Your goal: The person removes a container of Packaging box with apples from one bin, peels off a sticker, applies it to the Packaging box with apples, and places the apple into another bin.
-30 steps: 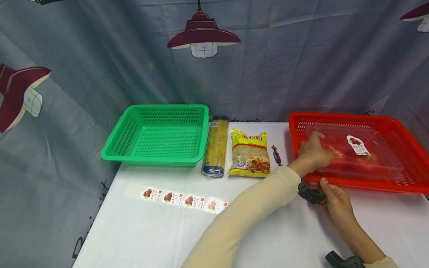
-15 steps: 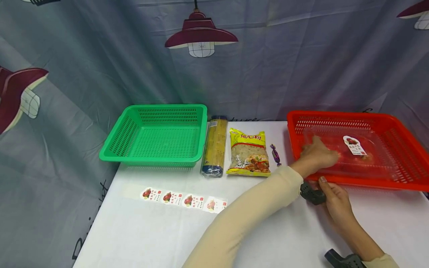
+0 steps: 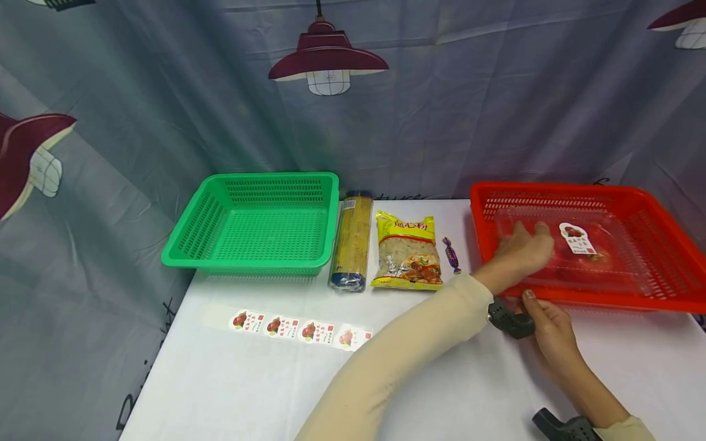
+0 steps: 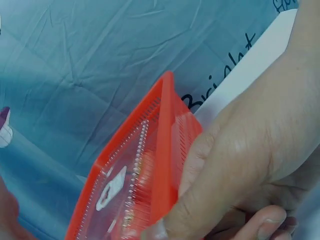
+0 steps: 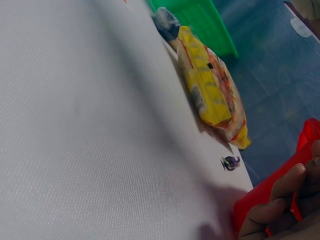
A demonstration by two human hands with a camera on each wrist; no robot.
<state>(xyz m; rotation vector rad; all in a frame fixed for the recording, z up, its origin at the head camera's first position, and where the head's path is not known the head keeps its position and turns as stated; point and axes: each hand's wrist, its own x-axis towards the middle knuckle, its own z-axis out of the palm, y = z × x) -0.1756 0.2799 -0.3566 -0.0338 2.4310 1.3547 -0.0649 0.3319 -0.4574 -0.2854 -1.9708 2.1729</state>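
Note:
In the head view a clear plastic container [image 3: 612, 245] with a white fruit-printed label [image 3: 577, 239] lies in the red basket [image 3: 684, 303]. Reddish round contents show through its lid. My left hand [image 3: 521, 254] lies over the container's left end, its fingertips partly hidden; I cannot tell whether they grip it. My right hand [image 3: 554, 334] holds the basket's front rim near its left corner, thumb on the rim. In the left wrist view that right hand [image 4: 250, 135] fills the right side. Its bent fingers [image 5: 280, 205] lie against the red wall in the right wrist view.
A wrapped purple candy [image 3: 451, 255], a yellow pasta bag [image 3: 408, 251] and a long noodle pack [image 3: 351, 245] line up left of the basket. Farther left stands a green basket [image 3: 250, 263]. A strip of labels [image 3: 300, 329] lies on the white table [image 3: 248, 392].
The labelled container has slid slightly left inside the red basket. My left hand has shifted over its lid, the thumb side turning upward. My right hand stays at the rim.

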